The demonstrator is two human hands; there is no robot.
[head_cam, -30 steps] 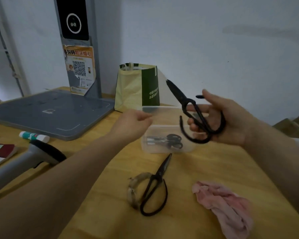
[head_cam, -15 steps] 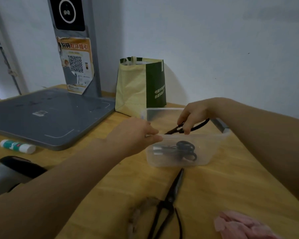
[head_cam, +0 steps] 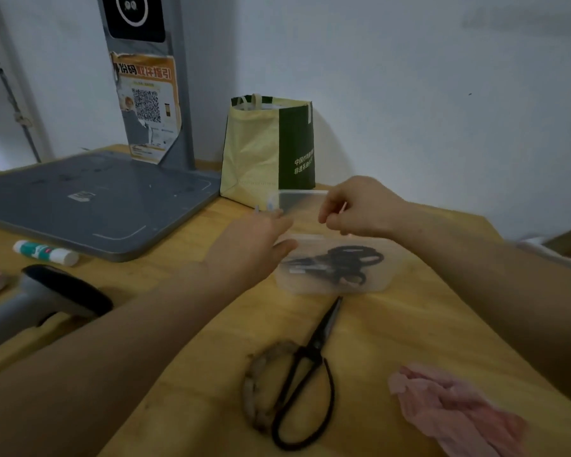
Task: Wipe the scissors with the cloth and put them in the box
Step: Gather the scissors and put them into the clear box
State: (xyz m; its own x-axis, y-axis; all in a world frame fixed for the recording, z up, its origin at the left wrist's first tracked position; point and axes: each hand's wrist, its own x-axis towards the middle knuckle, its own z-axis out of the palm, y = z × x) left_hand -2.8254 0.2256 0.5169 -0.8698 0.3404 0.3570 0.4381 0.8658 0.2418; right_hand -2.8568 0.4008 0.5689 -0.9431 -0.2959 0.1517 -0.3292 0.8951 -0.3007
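Pink cloth (head_cam: 455, 404) crumpled on the wooden table (head_cam: 211, 374), on the near side of the clear plastic box (head_cam: 330, 286) and off to its right, in no hand.

Loose scissors (head_cam: 305, 374) flat on the table directly in front of the box. Blades closed, long axis near-to-far, tips aimed at the box's near wall and just short of it. Loops on the end away from the box, one wrapped in pale binding.

Inside the box: black scissors (head_cam: 337, 263) lying flat, long axis along the box's length, loops toward its right end, blades toward its left.

Left hand (head_cam: 248, 245) at the box's left rim, thumb and fingers pinching it; blurred. Right hand (head_cam: 360, 209) over the box's far side, fingers curled in, nothing visible in them.

Judgement: drop-off of one pair about done, loose pair not yet wiped. Next move calls for reaching to the loops in front of the box, lifting, then running the cloth along the blades.

Paper bag (head_cam: 264, 150) behind the box, against the wall.
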